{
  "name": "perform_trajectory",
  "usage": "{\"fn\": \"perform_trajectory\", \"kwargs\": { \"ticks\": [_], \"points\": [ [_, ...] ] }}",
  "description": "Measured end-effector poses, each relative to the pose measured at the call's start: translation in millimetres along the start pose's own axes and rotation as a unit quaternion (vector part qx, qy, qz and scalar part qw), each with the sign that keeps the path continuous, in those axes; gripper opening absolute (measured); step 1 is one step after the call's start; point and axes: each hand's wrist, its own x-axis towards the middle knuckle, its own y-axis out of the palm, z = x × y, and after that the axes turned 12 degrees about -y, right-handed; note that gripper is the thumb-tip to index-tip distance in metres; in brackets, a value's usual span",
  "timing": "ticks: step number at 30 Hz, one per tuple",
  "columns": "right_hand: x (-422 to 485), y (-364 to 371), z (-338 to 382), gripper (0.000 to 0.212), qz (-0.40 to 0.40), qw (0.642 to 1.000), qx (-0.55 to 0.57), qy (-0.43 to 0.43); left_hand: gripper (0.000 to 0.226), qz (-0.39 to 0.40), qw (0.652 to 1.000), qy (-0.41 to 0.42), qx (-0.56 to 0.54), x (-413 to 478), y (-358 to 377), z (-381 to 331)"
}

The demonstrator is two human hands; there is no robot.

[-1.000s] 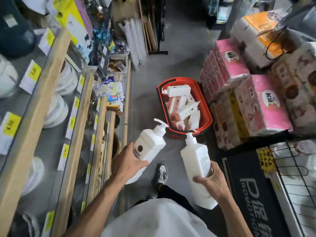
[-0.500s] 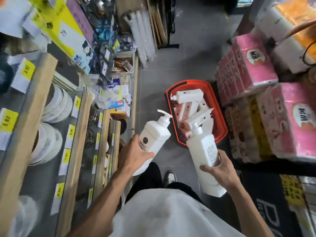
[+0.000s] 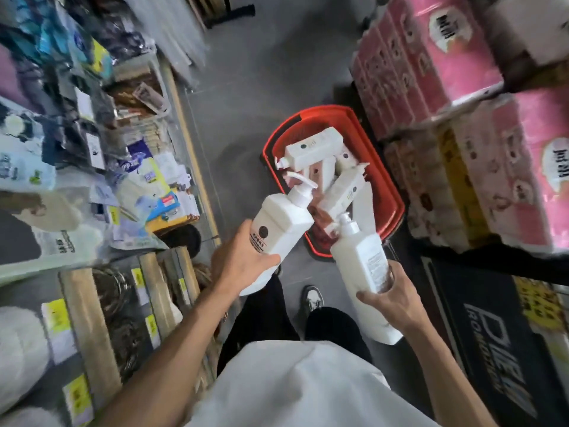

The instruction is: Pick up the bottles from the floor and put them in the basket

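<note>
Two white pump bottles are held above the near end of the red basket (image 3: 397, 198): left hand (image 3: 238, 260) grips one bottle (image 3: 281, 226), right hand (image 3: 391, 295) grips the other (image 3: 360, 257). Several white bottles (image 3: 314, 147) lie inside the basket, which sits on the grey floor (image 3: 246, 87) beside pink tissue packs (image 3: 431, 63)

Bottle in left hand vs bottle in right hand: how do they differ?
The left-hand bottle shows a round dark logo; the right-hand bottle shows fine print. The left-hand bottle leans right, the right-hand bottle leans left. Both are white pump bottles held near the basket.
</note>
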Motion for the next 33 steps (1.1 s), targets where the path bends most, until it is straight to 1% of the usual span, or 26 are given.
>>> {"fn": "perform_trajectory", "kwargs": {
  "ticks": [5,9,14,17,19,22,24,28,31,33],
  "points": [
    [48,18,19,0.085,-0.038,0.999,0.021,0.023,0.063,0.031,0.994,0.07,0.081,87,-11,-37],
    [91,37,13,0.081,-0.065,0.995,0.047,0.054,0.069,0.047,0.99,0.095,0.093,141,8,-59],
    [158,72,-11,0.072,-0.114,0.981,0.109,0.11,0.074,0.117,0.986,0.064,0.096,195,59,-88],
    [207,94,-35,0.069,-0.15,0.966,0.144,0.157,0.069,0.138,0.983,0.07,0.102,225,101,-102],
    [240,105,-51,0.071,-0.172,0.954,0.155,0.19,0.067,0.146,0.979,0.081,0.115,243,131,-110],
    [280,111,-72,0.072,-0.216,0.937,0.173,0.214,0.067,0.141,0.971,0.101,0.165,270,172,-125],
    [299,111,-84,0.071,-0.241,0.926,0.192,0.219,0.072,0.125,0.965,0.108,0.201,287,192,-135],
    [324,102,-103,0.067,-0.27,0.909,0.23,0.219,0.085,0.104,0.964,0.121,0.213,312,222,-160],
    [338,98,-107,0.065,-0.251,0.919,0.221,0.207,0.084,0.092,0.968,0.112,0.203,325,239,-177],
    [342,98,-105,0.072,-0.237,0.94,0.159,0.188,0.079,0.07,0.969,0.122,0.201,328,248,-183]
  ]
}}
